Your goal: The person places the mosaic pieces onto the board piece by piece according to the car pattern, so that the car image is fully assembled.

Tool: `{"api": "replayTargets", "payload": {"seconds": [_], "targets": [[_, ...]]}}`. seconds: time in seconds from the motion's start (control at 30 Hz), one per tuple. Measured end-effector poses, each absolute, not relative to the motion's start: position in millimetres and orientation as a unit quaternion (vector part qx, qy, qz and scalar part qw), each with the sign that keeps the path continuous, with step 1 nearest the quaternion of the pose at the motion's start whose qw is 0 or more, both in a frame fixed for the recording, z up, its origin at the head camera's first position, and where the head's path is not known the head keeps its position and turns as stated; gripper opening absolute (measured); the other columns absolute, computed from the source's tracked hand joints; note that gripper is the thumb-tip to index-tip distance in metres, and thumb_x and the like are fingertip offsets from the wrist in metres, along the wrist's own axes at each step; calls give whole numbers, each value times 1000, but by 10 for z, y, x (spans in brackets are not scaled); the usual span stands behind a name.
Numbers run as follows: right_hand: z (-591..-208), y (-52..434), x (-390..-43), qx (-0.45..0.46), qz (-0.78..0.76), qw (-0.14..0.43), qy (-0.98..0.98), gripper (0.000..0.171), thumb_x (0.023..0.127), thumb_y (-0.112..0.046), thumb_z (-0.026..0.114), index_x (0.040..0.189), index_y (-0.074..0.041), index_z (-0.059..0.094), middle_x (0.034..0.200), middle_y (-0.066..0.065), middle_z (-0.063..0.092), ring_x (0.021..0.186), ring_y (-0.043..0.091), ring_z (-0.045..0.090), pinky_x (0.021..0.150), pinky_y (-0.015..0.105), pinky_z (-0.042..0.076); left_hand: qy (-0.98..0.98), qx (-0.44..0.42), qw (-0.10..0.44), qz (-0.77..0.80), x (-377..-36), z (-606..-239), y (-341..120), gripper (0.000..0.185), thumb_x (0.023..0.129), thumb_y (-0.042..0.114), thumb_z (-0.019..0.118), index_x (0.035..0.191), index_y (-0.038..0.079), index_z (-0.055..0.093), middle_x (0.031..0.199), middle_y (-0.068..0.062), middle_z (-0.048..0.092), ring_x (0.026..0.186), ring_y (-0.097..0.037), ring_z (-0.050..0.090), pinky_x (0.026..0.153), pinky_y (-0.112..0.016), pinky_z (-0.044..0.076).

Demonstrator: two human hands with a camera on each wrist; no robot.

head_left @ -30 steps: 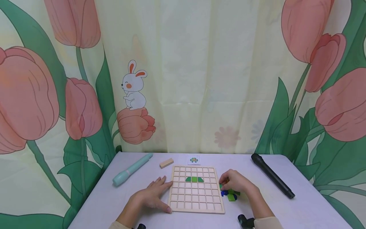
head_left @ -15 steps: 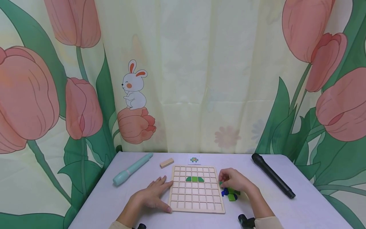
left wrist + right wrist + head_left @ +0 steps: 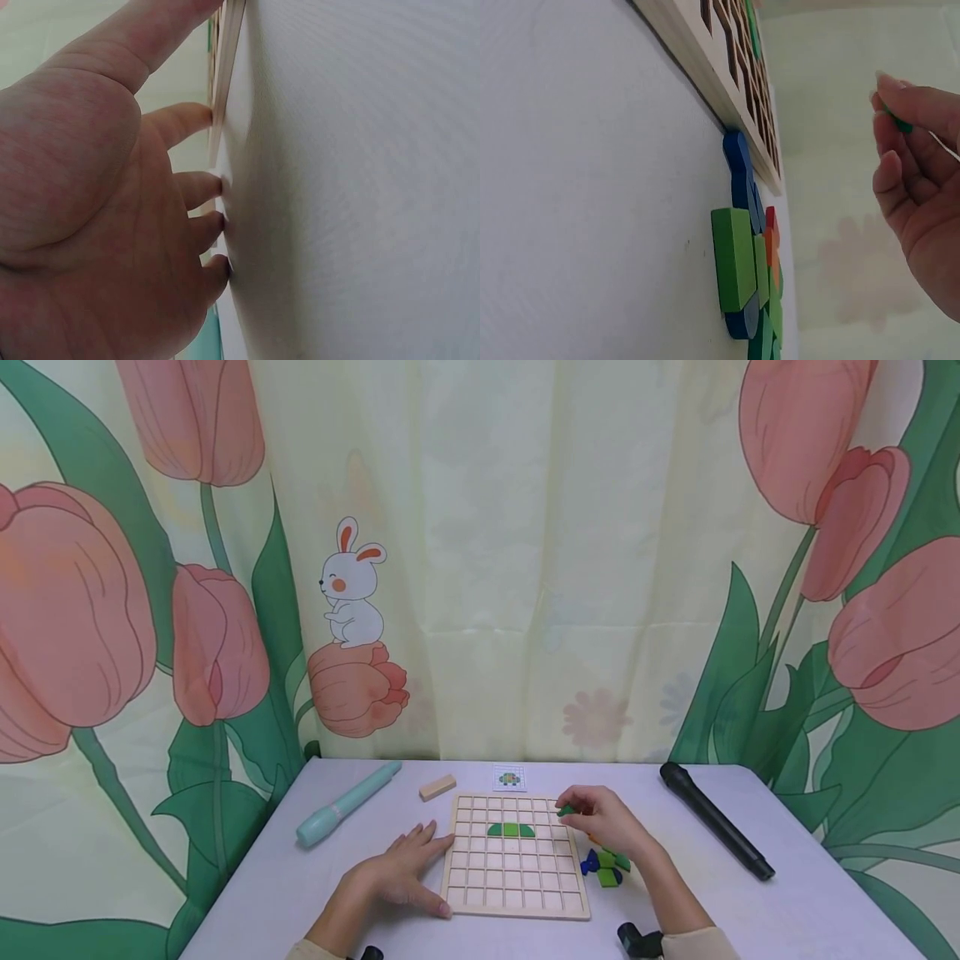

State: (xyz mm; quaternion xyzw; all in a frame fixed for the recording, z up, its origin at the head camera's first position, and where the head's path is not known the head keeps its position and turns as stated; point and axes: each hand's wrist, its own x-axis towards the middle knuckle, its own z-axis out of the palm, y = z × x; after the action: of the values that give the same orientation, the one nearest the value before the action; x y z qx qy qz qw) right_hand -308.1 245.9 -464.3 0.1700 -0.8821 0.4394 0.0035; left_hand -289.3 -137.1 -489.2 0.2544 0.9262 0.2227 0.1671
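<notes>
A wooden grid board (image 3: 517,878) lies flat on the table. Three green pieces (image 3: 511,830), a square with a rounded piece on each side, sit in a row in its upper part. My left hand (image 3: 397,870) rests at the board's left edge, fingers spread, thumb and fingertips touching the rim or table. Over the board's upper right corner, my right hand (image 3: 602,818) pinches a small dark green piece (image 3: 566,811) between thumb and fingers. The fingers partly cover that piece in the right wrist view, where it is held above the table.
Loose blue, green and orange-red pieces (image 3: 607,877) lie by the board's right edge. Behind the board are a small pattern card (image 3: 509,778) and a wooden block (image 3: 437,787). A teal tube-shaped object (image 3: 348,804) lies left, a black microphone-like stick (image 3: 716,821) right.
My right hand has risen from the loose pieces and moved up and left over the board's corner, carrying the green piece. An orange piece now shows in the pile. My left hand stays put.
</notes>
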Motion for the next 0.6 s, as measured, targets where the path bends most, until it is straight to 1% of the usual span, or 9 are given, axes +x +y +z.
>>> {"api": "replayTargets", "payload": {"seconds": [0.1,0.2,0.27,0.33,0.4,0.43,0.6], "targets": [[-4657,2409,-3091,156,448,28,-880,18,90,-13,81,107,-10,74,91,1,71,77,21,60,62,25,50,926,255,166,222,-2898,-4904,-1373,110,71,64,87,161,20,40,171,-24,23,160,-45,15,127,-66,15],[-4646,2363,-3065,152,464,36,-872,13,89,-13,81,101,-13,75,89,8,74,72,30,64,55,26,50,926,256,164,221,-2895,-4905,-1374,110,71,64,87,161,20,40,171,-24,23,160,-45,15,127,-66,15],[-4634,2339,-3048,163,479,39,-862,9,91,-12,80,99,-13,76,91,11,75,75,37,68,56,27,54,926,257,164,221,-2893,-4905,-1375,110,72,64,87,161,20,40,171,-24,23,160,-45,15,127,-66,15],[-4618,2315,-3031,179,494,38,-850,9,92,-10,79,100,-13,77,96,12,77,83,43,71,63,29,60,926,258,163,221,-2892,-4906,-1376,110,72,64,87,161,20,40,171,-24,22,160,-45,14,127,-66,15],[-4602,2290,-3019,198,506,37,-839,11,92,-10,78,103,-12,78,102,9,78,89,41,73,72,29,62,926,258,162,221,-2891,-4908,-1378,110,72,64,87,161,20,39,171,-24,22,160,-45,14,127,-66,15],[-4596,2277,-3016,207,509,37,-835,12,92,-10,78,104,-12,78,105,8,78,91,39,74,75,28,63,926,259,162,220,-2892,-4910,-1380,110,72,64,87,161,20,39,171,-24,22,160,-45,14,127,-66,15],[-4585,2193,-3012,230,516,25,-825,17,94,-12,77,111,-11,78,110,8,78,93,22,75,81,23,62,926,259,161,220,-2897,-4919,-1379,110,72,64,87,161,21,40,171,-24,22,160,-45,15,127,-66,15]]}}
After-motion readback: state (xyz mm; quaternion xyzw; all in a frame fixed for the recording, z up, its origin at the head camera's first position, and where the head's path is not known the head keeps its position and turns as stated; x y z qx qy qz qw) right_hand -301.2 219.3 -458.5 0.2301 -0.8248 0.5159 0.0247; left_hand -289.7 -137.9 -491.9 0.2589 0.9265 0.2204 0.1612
